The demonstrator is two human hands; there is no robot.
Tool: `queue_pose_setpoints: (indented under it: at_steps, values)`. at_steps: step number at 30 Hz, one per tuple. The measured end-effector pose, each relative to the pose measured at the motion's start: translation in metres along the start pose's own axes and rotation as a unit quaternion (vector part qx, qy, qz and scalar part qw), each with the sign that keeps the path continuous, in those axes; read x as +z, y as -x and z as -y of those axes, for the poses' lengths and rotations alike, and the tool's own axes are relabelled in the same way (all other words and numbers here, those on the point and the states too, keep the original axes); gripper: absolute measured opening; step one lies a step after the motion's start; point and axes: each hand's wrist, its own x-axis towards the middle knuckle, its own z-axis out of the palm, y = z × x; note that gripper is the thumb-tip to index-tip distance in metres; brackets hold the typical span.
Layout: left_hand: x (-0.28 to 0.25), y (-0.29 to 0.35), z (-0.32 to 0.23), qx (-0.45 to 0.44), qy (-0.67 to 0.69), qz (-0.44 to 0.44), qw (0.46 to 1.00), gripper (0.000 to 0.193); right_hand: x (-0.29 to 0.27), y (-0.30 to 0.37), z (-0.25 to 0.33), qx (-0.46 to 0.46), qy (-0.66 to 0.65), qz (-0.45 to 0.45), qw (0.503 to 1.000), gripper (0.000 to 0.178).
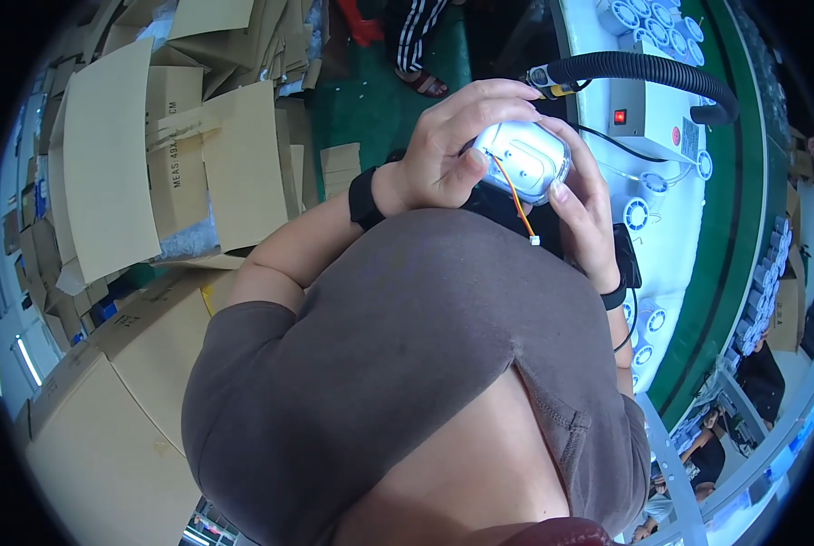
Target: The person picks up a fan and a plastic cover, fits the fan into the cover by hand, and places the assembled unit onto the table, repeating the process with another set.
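Between both hands I hold a white plastic housing [520,156] with rounded corners, its flat side with a raised outline facing up. Orange, red and dark wires [514,193] come out of it and hang down to a small white connector [534,240]. My left hand [448,146] grips the housing's left side, thumb on the near face and fingers over the far edge. Around its right side my right hand [581,187] is closed, the thumb at the lower right corner. A black band is on each wrist.
A black corrugated hose [648,65] arches over a grey box with a lit red switch [620,117]. Several round white fan units [637,215] lie on the white bench [680,237] at the right. Cardboard boxes [106,173] pile up at the left. Another person's leg [416,41] shows at the top.
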Motion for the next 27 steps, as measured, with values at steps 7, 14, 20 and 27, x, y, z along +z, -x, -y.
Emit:
queue_pose_setpoints:
  at_steps: [7, 14, 20, 27]
  values:
    - [-0.001, -0.001, -0.003, -0.013, 0.004, 0.036, 0.999, 0.072, 0.001, 0.002, 0.003, -0.007, 0.010, -0.003, 1.000, 0.057]
    - [0.007, 0.007, -0.005, -0.069, 0.146, 0.028, 0.986, 0.080, 0.007, 0.005, -0.004, -0.009, -0.003, -0.021, 1.000, 0.055]
    - [0.015, 0.000, -0.003, -0.144, 0.178, 0.084, 0.970, 0.078, 0.002, 0.007, -0.024, 0.011, -0.136, -0.074, 0.988, 0.051]
    - [0.061, -0.022, 0.006, -0.286, 0.354, 0.105, 0.884, 0.072, -0.075, 0.041, -0.016, 0.095, -0.122, -0.192, 0.969, 0.049]
